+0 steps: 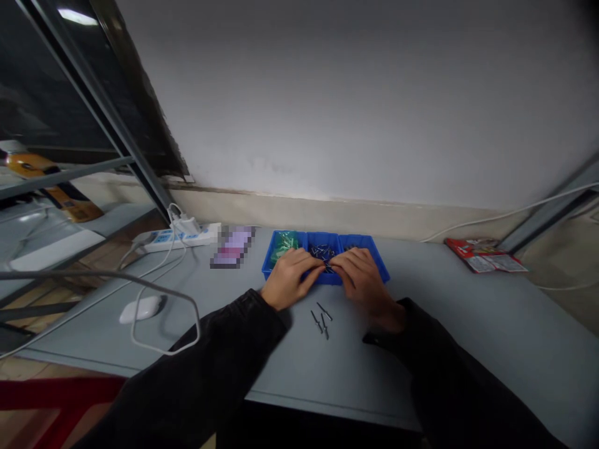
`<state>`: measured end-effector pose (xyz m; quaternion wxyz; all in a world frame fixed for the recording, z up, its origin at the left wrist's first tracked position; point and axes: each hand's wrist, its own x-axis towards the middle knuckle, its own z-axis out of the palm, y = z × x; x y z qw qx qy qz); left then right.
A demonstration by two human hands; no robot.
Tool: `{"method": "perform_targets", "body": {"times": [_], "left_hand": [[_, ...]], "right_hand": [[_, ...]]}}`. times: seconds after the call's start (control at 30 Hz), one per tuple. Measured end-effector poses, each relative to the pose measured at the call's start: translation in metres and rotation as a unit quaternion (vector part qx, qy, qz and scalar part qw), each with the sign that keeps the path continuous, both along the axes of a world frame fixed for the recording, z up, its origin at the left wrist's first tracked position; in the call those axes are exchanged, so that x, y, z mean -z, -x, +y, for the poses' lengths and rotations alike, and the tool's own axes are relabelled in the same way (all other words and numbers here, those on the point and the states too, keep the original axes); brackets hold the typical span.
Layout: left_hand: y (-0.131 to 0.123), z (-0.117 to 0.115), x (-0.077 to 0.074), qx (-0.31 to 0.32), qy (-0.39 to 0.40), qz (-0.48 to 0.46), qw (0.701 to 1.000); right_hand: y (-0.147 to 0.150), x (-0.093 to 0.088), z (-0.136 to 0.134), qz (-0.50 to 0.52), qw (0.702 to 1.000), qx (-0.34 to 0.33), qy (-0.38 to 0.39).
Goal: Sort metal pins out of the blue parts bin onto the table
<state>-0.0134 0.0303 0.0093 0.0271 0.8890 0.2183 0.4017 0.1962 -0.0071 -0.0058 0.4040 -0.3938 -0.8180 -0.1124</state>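
Blue plastic bins point(382, 269) stand side by side in a row of three. Small metal pieces that look like blind rivets point(322, 251) fill the middle bin, and green plastic packets point(284, 242) lie in the left one. My left hand point(292, 277) reaches over the front of the left and middle bins, thumb and fingers pinched. My right hand point(360, 277) is pinched likewise and hides much of the right bin. Both sets of fingertips come close together at the middle bin's front; what they hold is too small to make out. Three blind rivets point(322, 321) lie on the table before the bins.
On the grey table point(299, 374) are a phone point(233, 246), a white power strip point(182, 238) with cables, a white mouse-like object point(141, 308) and a red packet point(484, 255). A white cable loops near my left sleeve. The wall rises behind the bins.
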Motion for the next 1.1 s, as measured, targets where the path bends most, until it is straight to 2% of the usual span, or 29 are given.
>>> {"method": "perform_targets", "body": {"times": [0.37, 0.73, 1.1], "left_hand": [[-0.0016, -0.0027, -0.0028, 0.021, 0.006, 0.011, 1.0], [-0.0013, -0.0019, -0.0014, 0.008, 0.007, 0.006, 1.0], [-0.0017, -0.0022, 0.0, 0.034, 0.004, 0.027, 0.999]], "right_hand": [[0.0018, -0.0001, 0.0, -0.001, 1.0, 0.001, -0.006], [0.0052, -0.0021, -0.0031, 0.0, 1.0, -0.006, 0.006], [0.0055, 0.0048, 0.0018, -0.014, 1.0, 0.002, 0.001]]}}
